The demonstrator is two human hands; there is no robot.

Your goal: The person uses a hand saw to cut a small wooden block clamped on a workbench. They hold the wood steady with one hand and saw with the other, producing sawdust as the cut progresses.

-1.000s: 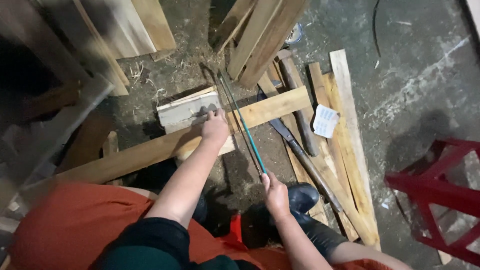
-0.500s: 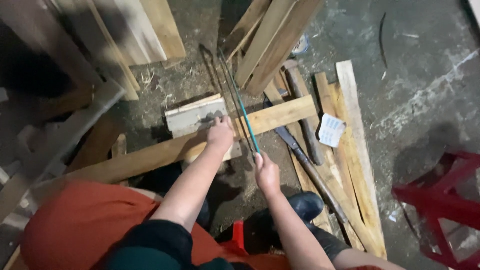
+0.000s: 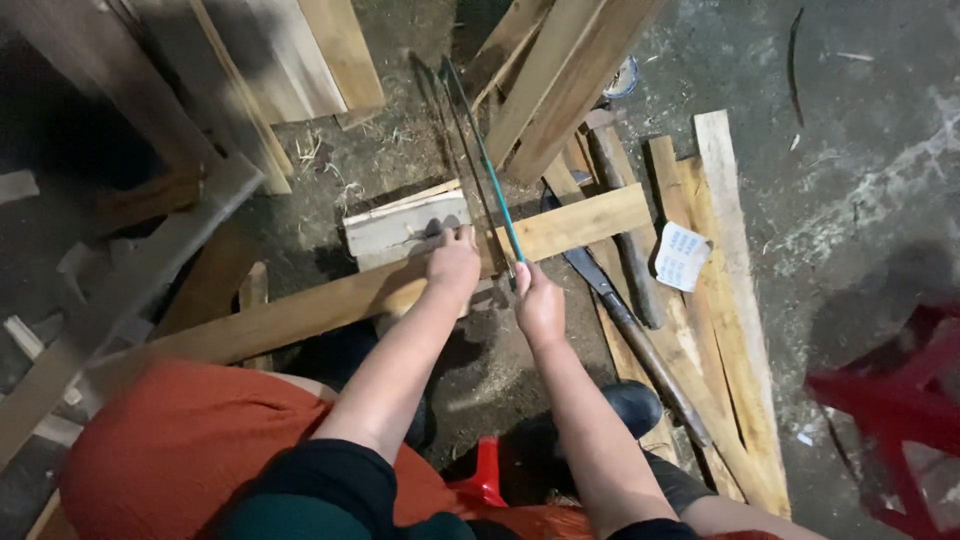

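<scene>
A long pale wooden plank (image 3: 580, 222) lies across the floor from lower left to upper right. My left hand (image 3: 452, 262) presses down on it beside a grey-white board (image 3: 400, 228) resting under it. My right hand (image 3: 538, 303) grips the handle of a hand saw (image 3: 480, 150) with a teal frame. The saw blade crosses the plank just right of my left hand and points away from me.
More planks (image 3: 725, 300) lie on the right with a white paper scrap (image 3: 683, 256) on them. A long-handled dark tool (image 3: 625, 315) lies beside the planks. Boards lean at the top (image 3: 540, 80). A red stool (image 3: 890, 400) stands at right, concrete floor around.
My right hand has pushed the saw forward, away from me, so the hand now sits close to the plank. My left hand stays on the plank.
</scene>
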